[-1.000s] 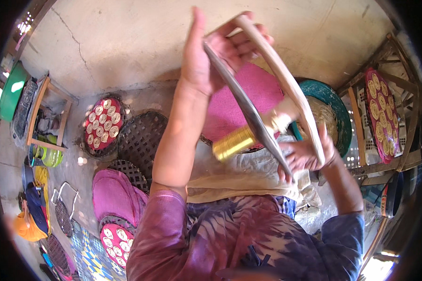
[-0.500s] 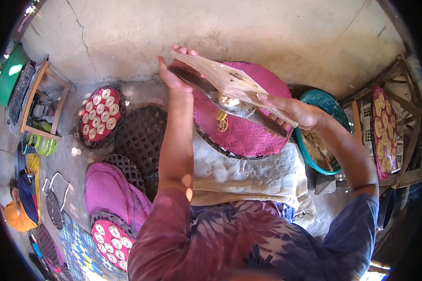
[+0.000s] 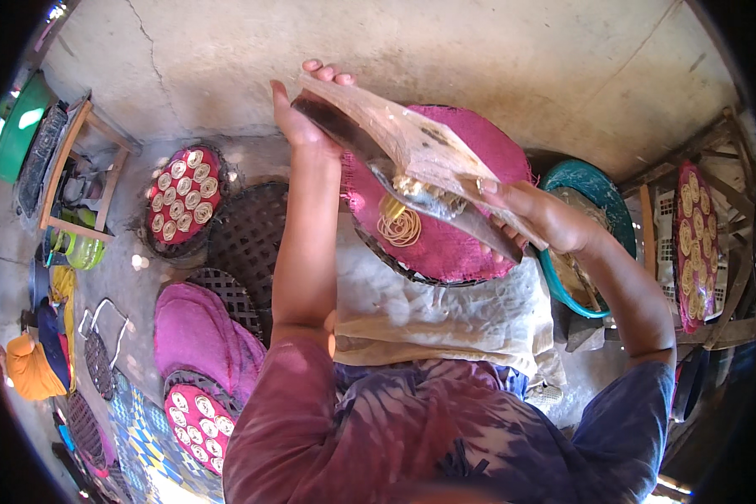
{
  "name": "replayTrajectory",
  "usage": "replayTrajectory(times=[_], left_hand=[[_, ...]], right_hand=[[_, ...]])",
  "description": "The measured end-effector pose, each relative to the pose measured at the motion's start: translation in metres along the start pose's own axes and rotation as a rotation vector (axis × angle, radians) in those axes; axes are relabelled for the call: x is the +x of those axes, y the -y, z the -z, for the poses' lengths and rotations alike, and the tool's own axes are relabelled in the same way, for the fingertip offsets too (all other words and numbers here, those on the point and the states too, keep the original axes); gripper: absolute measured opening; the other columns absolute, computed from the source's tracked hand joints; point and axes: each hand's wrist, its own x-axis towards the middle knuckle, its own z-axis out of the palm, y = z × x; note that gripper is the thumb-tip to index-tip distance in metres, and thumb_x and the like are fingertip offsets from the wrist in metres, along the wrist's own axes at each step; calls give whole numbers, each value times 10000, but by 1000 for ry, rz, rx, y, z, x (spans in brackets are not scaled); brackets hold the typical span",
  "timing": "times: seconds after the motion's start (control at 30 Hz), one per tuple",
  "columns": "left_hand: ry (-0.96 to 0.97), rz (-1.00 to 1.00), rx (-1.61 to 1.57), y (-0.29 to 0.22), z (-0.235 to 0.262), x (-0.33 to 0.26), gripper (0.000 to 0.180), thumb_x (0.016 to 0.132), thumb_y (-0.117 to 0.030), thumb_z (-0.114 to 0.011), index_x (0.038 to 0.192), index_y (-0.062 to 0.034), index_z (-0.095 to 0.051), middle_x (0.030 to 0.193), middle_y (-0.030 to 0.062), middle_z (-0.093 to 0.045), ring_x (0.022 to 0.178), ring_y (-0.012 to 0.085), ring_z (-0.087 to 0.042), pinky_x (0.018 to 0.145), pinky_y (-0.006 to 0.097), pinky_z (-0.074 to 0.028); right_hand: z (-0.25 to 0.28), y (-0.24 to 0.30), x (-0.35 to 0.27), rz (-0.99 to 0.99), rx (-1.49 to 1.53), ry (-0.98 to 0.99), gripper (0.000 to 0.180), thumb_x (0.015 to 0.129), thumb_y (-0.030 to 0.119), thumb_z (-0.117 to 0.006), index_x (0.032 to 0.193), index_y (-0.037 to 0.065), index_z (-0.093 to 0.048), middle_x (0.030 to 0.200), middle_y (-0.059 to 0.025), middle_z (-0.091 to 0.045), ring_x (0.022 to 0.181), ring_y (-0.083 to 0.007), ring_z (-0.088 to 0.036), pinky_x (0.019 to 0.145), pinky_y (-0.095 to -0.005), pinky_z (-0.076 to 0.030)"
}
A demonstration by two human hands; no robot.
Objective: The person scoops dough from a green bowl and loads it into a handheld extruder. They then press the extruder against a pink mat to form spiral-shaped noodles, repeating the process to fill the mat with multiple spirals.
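My left hand (image 3: 301,126) is closed round the left ends of a two-armed wooden noodle press (image 3: 428,155), its thumb and fingertips showing on either side. My right hand (image 3: 550,220) grips the press's right ends, squeezing the pale upper arm toward the dark lower one. Whitish dough shows between the arms. Under the middle, a brass-coloured nozzle (image 3: 390,207) points down at a coil of thin pale strands (image 3: 400,232). That coil lies on a pink cloth (image 3: 487,147) stretched over a round tray across my lap. The press hides part of the cloth.
To the right stands a teal basin (image 3: 617,220) holding dough-like stuff and a stick; beyond it leans a pink round (image 3: 690,244) with coils. At left are another coil-covered round (image 3: 184,197), dark woven trays (image 3: 248,227) and folded pink cloth (image 3: 195,332). A wall (image 3: 395,50) rises ahead.
The coil under the nozzle has grown from a small tangle to a wider ring of loops. Both hands and the press have shifted slightly, the right end lower and farther right.
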Motion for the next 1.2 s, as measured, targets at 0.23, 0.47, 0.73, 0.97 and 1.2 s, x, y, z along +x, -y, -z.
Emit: replayTrajectory(times=[0.23,0.47,0.73,0.97,1.2], left_hand=[[5,48,-203,40,33,-20,567,969,-613,-269,906,-127,-554,783,49,-571,818,268,-534,758,432,-457],[100,-33,-192,33,56,-15,169,965,-193,-499,870,-140,-629,770,-13,-624,775,177,-594,749,325,-521],[127,-133,-405,23,66,-22,209,992,-278,-495,922,-119,-610,811,29,-634,792,215,-587,757,323,-514],[258,-49,-425,-2,33,-4,234,985,-271,-463,898,-134,-632,837,23,-659,811,217,-611,731,330,-524],[130,-75,-13,14,-19,-3,649,967,-659,-170,887,-118,-519,762,33,-531,774,258,-528,817,426,-443]], right_hand=[[2,-22,-13,-5,-32,-16,825,914,724,-375,1167,-23,-618,922,-150,-665,662,-182,-652,616,-298,-534],[-7,-63,39,-64,987,267,918,892,771,-270,1400,22,-420,1021,-284,-642,696,-294,-696,560,-427,-596],[-35,-119,96,172,1362,707,742,981,626,-276,1453,59,-347,1053,-353,-577,697,-344,-681,587,-434,-564],[-29,-90,81,190,255,131,556,1020,465,-356,1378,50,-449,1213,-248,-564,933,-272,-629,792,-377,-521],[27,-39,17,118,518,466,749,974,639,-295,1373,22,-443,1171,-236,-617,881,-248,-678,747,-355,-571]])
